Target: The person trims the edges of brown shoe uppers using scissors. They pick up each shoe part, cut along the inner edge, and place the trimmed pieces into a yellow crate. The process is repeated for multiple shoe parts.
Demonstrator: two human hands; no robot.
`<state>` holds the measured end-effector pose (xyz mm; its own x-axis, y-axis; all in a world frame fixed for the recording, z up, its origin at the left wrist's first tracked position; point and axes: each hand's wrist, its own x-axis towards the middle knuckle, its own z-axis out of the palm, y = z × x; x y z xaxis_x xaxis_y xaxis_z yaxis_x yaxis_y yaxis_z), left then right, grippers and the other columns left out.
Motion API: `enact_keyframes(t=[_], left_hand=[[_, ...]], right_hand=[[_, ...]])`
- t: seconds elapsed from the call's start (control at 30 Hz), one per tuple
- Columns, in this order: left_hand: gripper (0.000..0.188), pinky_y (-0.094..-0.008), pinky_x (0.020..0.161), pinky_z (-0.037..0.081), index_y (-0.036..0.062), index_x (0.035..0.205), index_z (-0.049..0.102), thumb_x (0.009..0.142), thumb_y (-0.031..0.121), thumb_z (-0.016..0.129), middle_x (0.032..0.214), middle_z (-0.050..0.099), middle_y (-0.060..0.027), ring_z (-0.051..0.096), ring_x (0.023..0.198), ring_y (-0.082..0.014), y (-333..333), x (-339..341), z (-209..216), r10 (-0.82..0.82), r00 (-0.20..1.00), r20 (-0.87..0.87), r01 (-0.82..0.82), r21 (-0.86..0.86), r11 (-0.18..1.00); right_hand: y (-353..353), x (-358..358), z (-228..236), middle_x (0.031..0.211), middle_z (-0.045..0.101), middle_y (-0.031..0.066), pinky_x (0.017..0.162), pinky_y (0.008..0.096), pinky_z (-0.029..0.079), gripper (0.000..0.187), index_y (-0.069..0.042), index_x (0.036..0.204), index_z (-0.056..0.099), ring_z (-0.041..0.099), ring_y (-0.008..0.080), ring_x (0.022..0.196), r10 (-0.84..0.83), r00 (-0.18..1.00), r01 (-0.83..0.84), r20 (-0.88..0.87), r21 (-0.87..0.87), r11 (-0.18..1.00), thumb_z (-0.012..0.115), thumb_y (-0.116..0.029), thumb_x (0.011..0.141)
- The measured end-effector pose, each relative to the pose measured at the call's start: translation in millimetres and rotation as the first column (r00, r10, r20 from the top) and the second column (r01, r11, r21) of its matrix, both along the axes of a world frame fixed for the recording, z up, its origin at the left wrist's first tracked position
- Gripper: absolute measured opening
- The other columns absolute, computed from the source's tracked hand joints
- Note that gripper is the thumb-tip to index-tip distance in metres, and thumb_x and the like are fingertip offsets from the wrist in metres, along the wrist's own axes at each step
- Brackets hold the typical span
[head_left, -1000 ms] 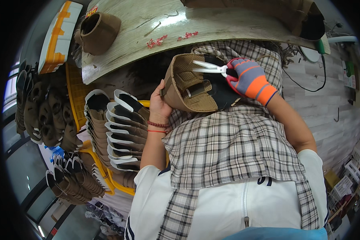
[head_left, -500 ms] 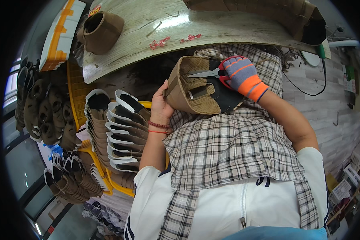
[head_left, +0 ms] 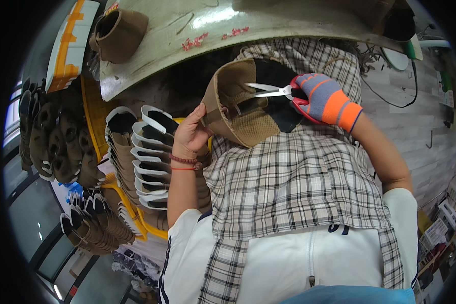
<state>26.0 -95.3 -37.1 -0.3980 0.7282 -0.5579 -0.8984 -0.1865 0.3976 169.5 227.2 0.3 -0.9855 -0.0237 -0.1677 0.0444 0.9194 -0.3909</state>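
Observation:
A brown shoe upper (head_left: pixel 262 120) with a dark lining lies across my lap, its opening facing up. My left hand (head_left: pixel 191 133), bare and with beaded and red bracelets at the wrist, grips its left rim between thumb and fingers. On my right hand (head_left: pixel 325 99) is a grey and orange glove, its fingers wrapped round the red handles of a pair of scissors (head_left: pixel 274 92). The blades stand apart, their tips over the inside of the upper. What they touch, if anything, is too small to make out.
Ahead is a worktable (head_left: pixel 152 66) carrying another brown upper (head_left: pixel 120 35) and red scraps (head_left: pixel 194 41). To my left, stacked uppers (head_left: pixel 152 167) with white edges stand by a yellow crate (head_left: pixel 148 231). A white foam box (head_left: pixel 68 48) stands far left. A black cable (head_left: pixel 390 105) hangs right.
The scissors' blades have gone from closed to apart, and my right hand has shifted slightly right. My left hand and the upper have moved a little left, and the upper is tilted more.

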Motion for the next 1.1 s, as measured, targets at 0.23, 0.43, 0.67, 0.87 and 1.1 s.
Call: enact_keyframes(t=[0.23, 0.43, 0.67, 0.87, 1.1], left_hand=[[0.04, -0.0506, 0.09, 0.05, 0.0024, 0.129, 0.047, 0.096, 0.025, 0.053, 0.117, 0.06, -0.0169, 0.059, 0.107, -0.0276, -9, 16, 5, -0.008, 0.998, -0.067, 0.005, -0.034, 0.999], [0.036, -0.0394, 0.094, 0.048, 0.0025, 0.126, 0.05, 0.097, 0.023, 0.053, 0.117, 0.061, -0.0108, 0.059, 0.107, -0.0224, -4, 20, 8, 0.027, 0.994, -0.103, -0.034, -0.067, 0.997], [0.033, -0.0348, 0.093, 0.048, 0.0035, 0.124, 0.053, 0.097, 0.023, 0.053, 0.117, 0.061, -0.0053, 0.059, 0.106, -0.0177, -4, 18, 4, 0.025, 0.996, -0.087, -0.032, -0.074, 0.997], [0.034, -0.0384, 0.093, 0.048, 0.0021, 0.125, 0.051, 0.098, 0.023, 0.052, 0.116, 0.062, -0.0078, 0.059, 0.107, -0.02, -11, 17, -2, 0.018, 0.999, -0.05, -0.021, -0.06, 0.998], [0.037, -0.0403, 0.095, 0.047, -0.0004, 0.127, 0.05, 0.097, 0.023, 0.052, 0.117, 0.062, -0.0137, 0.06, 0.107, -0.026, -3, 20, 11, 0.012, 0.996, -0.089, -0.016, -0.04, 0.999]], right_hand=[[-21, -3, 15, 0.084, 0.067, 0.0066, 0.07, 0.0338, 0.051, 0.036, -0.009, 0.098, 0.066, 0.065, 0.0235, 0.083, 0.182, 0.962, -0.209, 0.203, 0.118, 0.971, 0.069, -0.038, 0.077], [-38, -22, 4, 0.082, 0.068, 0.0054, 0.07, 0.0319, 0.051, 0.029, -0.009, 0.092, 0.067, 0.066, 0.0223, 0.08, 0.237, 0.935, -0.292, 0.262, 0.193, 0.937, 0.069, -0.034, 0.077], [-48, -32, 1, 0.077, 0.067, 0.0067, 0.065, 0.0318, 0.052, 0.029, -0.01, 0.09, 0.067, 0.066, 0.0221, 0.076, 0.289, 0.923, -0.349, 0.254, 0.234, 0.908, 0.071, -0.035, 0.076], [-40, -23, -2, 0.074, 0.067, 0.008, 0.062, 0.0335, 0.053, 0.027, -0.01, 0.09, 0.066, 0.066, 0.0254, 0.069, 0.224, 0.957, -0.269, 0.183, 0.279, 0.922, 0.071, -0.03, 0.075], [0, -1, 22, 0.088, 0.063, 0.0117, 0.076, 0.0366, 0.048, 0.034, -0.005, 0.102, 0.06, 0.061, 0.0284, 0.085, 0.185, 0.925, -0.232, 0.333, 0.11, 0.966, 0.065, -0.03, 0.079]])
